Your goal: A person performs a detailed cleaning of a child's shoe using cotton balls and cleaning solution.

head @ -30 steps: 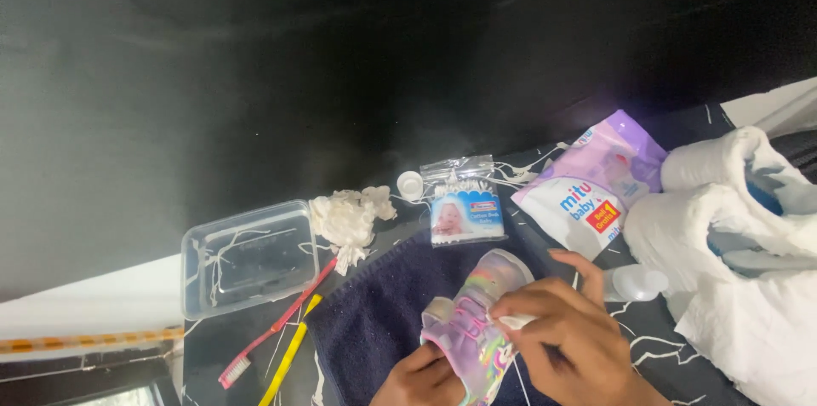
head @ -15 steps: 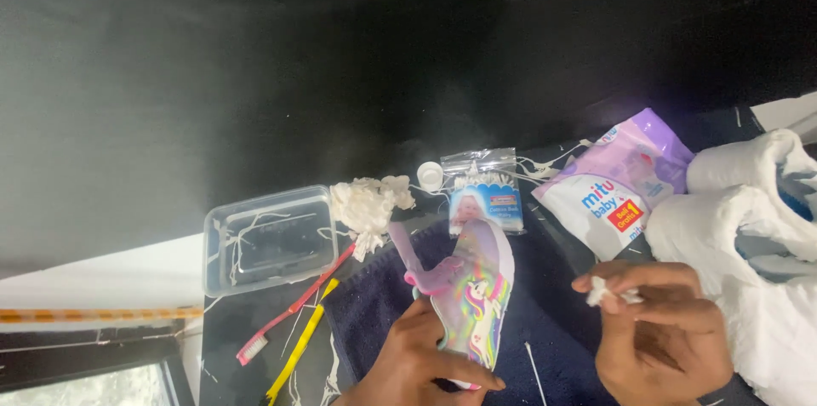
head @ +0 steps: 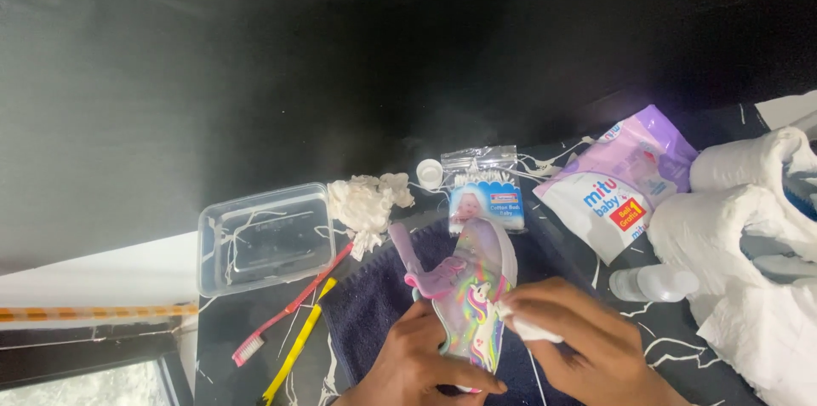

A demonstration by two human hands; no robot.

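Half a second back our right hand (head: 587, 342) hung off at 3 o'clock of the child's shoe (head: 472, 295), pinching a white wad (head: 526, 325); now it has swung in and presses that wad against the shoe's sidewall by the unicorn print, so we judge wiping contact resumed. Shoe lies tipped on its side over the dark towel (head: 366, 317), toe toward 12 o'clock, purple strap hanging open at 10 o'clock. Left hand (head: 421, 368) grips the heel end from 6 o'clock, fingers curled around it. Right hand knuckles up, fingers closed tight on the wad. Toothbrushes (head: 294, 317) at 9 o'clock, clear tub (head: 264, 240) beyond, wipes pack (head: 608, 189) at 2 o'clock.
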